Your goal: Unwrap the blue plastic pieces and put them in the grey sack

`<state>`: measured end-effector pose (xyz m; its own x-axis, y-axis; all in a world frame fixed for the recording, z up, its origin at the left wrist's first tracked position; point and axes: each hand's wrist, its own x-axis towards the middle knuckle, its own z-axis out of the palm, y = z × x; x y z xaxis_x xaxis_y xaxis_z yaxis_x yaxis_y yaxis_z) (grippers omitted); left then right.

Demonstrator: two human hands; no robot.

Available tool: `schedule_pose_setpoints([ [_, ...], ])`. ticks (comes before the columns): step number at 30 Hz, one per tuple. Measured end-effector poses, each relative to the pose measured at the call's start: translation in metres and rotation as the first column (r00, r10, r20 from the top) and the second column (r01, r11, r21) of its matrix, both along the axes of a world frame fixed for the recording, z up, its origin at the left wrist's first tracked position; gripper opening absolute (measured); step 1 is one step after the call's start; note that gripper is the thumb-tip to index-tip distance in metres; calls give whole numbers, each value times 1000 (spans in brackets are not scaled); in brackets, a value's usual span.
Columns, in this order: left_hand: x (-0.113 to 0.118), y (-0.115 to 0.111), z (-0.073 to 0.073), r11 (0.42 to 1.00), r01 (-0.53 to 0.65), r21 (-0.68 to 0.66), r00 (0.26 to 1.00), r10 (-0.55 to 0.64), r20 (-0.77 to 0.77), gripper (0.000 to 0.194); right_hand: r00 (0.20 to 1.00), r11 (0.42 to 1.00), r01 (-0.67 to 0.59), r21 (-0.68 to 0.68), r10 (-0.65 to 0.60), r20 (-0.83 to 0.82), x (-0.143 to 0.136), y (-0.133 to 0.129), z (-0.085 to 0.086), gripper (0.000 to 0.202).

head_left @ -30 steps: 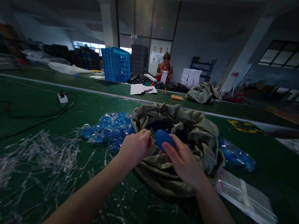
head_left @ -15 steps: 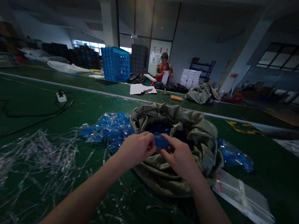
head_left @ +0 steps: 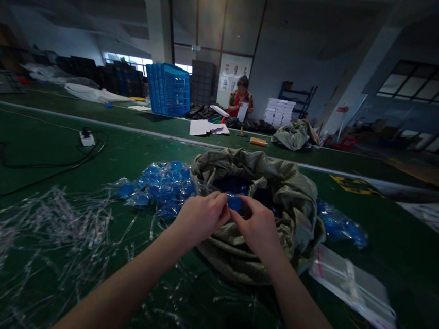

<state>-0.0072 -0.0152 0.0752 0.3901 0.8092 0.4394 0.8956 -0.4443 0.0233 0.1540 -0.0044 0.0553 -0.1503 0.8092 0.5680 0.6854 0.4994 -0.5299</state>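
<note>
Between my two hands, over the mouth of a grey-green woven sack (head_left: 300,208), is a round blue piece (head_left: 234,202) in clear plastic film. My left hand (head_left: 205,215) is closed, pinching its left side. The thumb and fingers of my right hand (head_left: 256,222) grip its right side. More dark blue pieces (head_left: 237,183) lie inside the sack. A pile of blue pieces wrapped in clear film (head_left: 163,185) lies to the left of the sack, and another wrapped group (head_left: 341,225) is at its right.
Thin clear plastic strips (head_left: 78,218) litter the green table at left. A stack of clear plastic bags (head_left: 353,286) lies right of the sack. A power strip (head_left: 87,139) with a cable sits farther left. Across the table, a person (head_left: 241,102) holds a white box near blue crates (head_left: 168,90).
My hands have drawn closer together around the blue piece, and less of it shows between them. The whole view has shifted slightly.
</note>
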Motion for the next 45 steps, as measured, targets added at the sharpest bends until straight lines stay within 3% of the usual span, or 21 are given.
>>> schedule_pose_setpoints([
  [6,-1,1,0,1000,-27,11,997,26,68,19,1000,980,-6,199,5,7,-3,4,-6,35],
  [10,-2,0,1,999,0,38,999,-1,48,18,997,976,-80,201,81,1,-5,5,-9,34],
  [15,-2,-1,1,999,0,49,999,-2,37,20,995,958,65,278,-82,53,-6,1,-11,36],
  [20,2,-3,1,997,16,72,999,-18,36,23,969,921,13,389,-107,221,-3,-1,-12,33],
  [25,8,-9,-1,993,-104,48,991,99,90,30,978,870,79,487,-161,131,-2,2,-14,23],
  [28,10,-10,0,987,-161,22,982,158,102,30,977,854,133,504,-199,79,-2,2,-13,21],
  [33,11,-10,1,987,-161,-21,984,163,77,27,974,846,160,509,-220,60,0,2,-13,25],
  [40,8,-8,1,979,-199,-48,972,203,115,29,973,861,118,495,-201,117,2,4,-14,28],
  [45,4,-6,0,989,-134,-62,981,141,136,34,975,872,70,484,-161,150,5,5,-12,31],
])
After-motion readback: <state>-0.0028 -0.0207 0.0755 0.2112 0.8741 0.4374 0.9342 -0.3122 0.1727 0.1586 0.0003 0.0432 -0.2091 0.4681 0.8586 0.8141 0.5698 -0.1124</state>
